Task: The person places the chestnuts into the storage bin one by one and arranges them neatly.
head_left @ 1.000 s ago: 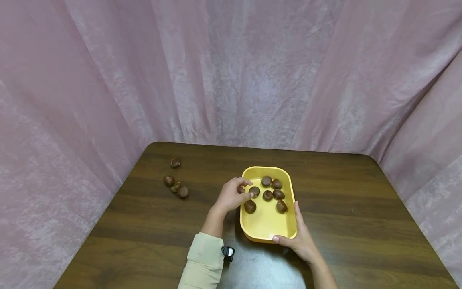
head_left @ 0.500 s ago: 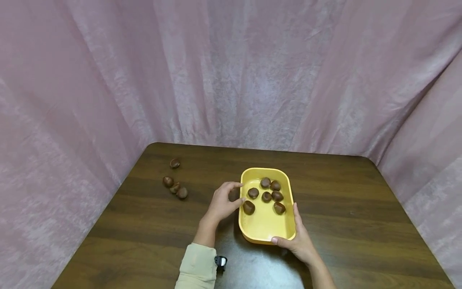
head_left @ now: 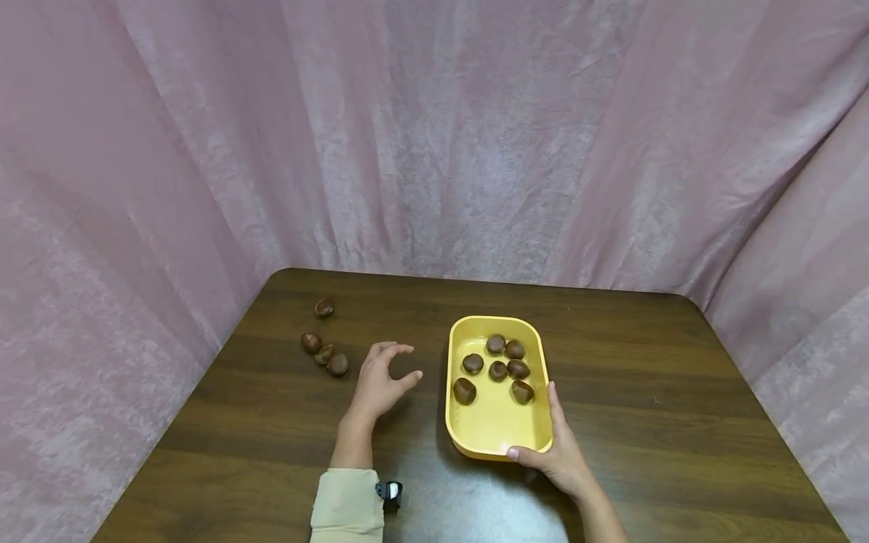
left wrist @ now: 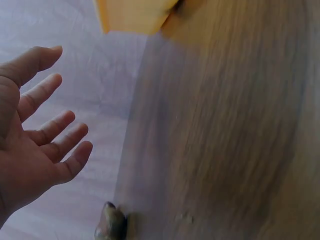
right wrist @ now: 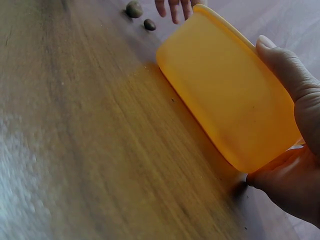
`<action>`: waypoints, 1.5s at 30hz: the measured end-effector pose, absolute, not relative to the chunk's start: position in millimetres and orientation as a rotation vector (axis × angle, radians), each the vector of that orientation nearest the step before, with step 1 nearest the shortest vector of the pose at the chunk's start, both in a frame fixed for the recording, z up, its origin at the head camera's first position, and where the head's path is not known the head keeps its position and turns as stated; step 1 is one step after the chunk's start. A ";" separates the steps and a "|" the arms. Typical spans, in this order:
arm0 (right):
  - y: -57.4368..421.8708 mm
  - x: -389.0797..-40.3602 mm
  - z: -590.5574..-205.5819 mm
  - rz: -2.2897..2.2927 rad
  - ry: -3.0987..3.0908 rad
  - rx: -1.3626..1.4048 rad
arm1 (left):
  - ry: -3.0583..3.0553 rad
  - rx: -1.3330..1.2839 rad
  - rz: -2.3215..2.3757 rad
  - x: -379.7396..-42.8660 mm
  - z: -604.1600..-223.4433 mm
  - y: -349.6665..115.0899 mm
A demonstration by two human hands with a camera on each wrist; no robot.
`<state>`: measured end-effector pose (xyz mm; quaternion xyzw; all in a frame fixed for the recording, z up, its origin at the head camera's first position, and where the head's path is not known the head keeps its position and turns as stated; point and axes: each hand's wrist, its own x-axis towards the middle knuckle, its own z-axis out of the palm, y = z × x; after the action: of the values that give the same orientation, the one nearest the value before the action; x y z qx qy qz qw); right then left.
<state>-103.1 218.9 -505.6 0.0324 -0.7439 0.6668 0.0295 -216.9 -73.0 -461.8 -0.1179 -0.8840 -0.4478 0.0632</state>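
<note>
With thumb over the near rim and fingers along the right side, my right hand (head_left: 566, 461) grips a yellow plastic container (head_left: 494, 424) by its near right corner. Several brown chestnuts (head_left: 498, 370) lie inside it, mostly toward the far half. My left hand (head_left: 377, 386) is over the table to the left of the container, holding nothing, its thumb and fingers spread apart. Beyond it, on the left of the table, is a group of several loose chestnuts (head_left: 337, 365). In the left wrist view one blurred chestnut (left wrist: 113, 223) shows below the left hand (left wrist: 35, 130).
The dark wooden table (head_left: 645, 392) has rounded far corners. Pink velvet curtains (head_left: 434, 143) hang behind it and at both sides. The right wrist view shows the container's outer wall (right wrist: 225, 100) tilted over the table surface.
My left hand has drawn back from over the container and moved left toward the loose chestnuts, its fingers spreading. A chestnut seen at its fingers at first is gone from them. The right hand keeps its hold.
</note>
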 end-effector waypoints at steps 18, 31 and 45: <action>222.4 -105.6 -501.4 1.987 -2.320 0.129 | -2.668 -0.159 -1.357 -221.0 -467.2 -113.7; 224.5 -104.6 -504.5 1.997 -2.319 0.112 | -2.668 0.062 -1.348 -223.2 -476.2 -141.9; 220.1 -103.2 -504.9 2.015 -2.292 0.144 | -2.670 0.385 -1.334 -234.8 -488.2 -156.2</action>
<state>-103.2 220.1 -504.9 0.0472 -0.7496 0.6588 0.0431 -234.8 -156.2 -488.2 0.1277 -0.8852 -0.4424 0.0660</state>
